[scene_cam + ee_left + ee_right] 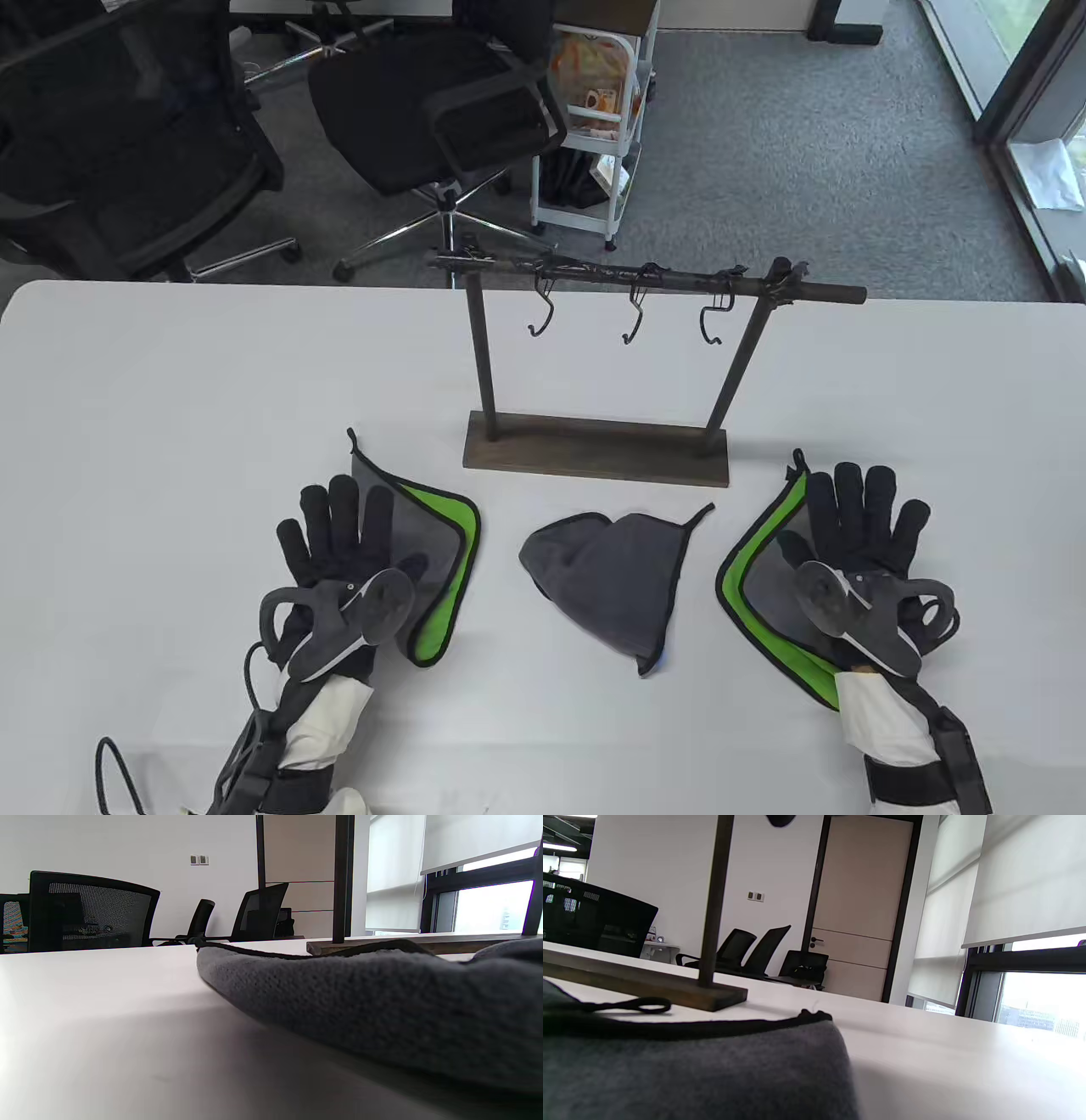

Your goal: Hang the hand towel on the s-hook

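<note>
A dark rack [594,446] on a wooden base stands mid-table, with three black s-hooks [632,318] hanging empty from its bar. Three hand towels lie in front of it: a grey and green one at the left [445,543], a crumpled grey one in the middle [619,577], and a grey and green one at the right [759,586]. Each has a black corner loop. My left hand [339,535] rests flat on the left towel with its fingers spread. My right hand [857,526] rests flat on the right towel, also spread. Neither hand holds anything.
The white table [170,424] ends just behind the rack. Office chairs [424,110] and a white cart [594,127] stand beyond it. The left wrist view shows grey towel [382,1005] and a rack post [342,878]. The right wrist view shows towel [691,1069] and the rack base [649,988].
</note>
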Demonstrator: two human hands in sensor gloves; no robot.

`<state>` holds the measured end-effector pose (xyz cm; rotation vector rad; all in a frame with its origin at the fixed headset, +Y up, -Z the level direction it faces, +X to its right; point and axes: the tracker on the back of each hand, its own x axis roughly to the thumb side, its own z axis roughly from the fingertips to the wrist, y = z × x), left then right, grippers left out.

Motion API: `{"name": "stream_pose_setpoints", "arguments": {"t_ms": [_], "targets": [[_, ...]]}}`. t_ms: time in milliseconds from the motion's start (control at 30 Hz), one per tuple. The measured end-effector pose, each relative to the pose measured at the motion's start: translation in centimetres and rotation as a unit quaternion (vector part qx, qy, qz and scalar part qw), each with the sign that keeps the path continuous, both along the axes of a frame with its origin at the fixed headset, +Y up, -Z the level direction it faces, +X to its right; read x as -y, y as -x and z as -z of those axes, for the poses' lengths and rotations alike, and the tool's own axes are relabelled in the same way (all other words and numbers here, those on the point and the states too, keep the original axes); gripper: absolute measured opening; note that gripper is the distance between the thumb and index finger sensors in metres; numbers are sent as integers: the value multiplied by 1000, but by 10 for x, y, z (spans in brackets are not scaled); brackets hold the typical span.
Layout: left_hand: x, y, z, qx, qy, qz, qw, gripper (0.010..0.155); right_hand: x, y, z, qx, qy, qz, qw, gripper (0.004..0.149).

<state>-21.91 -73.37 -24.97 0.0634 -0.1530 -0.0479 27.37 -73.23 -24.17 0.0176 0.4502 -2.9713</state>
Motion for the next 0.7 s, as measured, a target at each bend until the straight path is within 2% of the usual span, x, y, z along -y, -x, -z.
{"name": "stream_pose_setpoints", "arguments": {"t_ms": [700], "targets": [[4,0,3,-1,12,-3,1000,84,0,2,1,8,18,4,1000,70]]}}
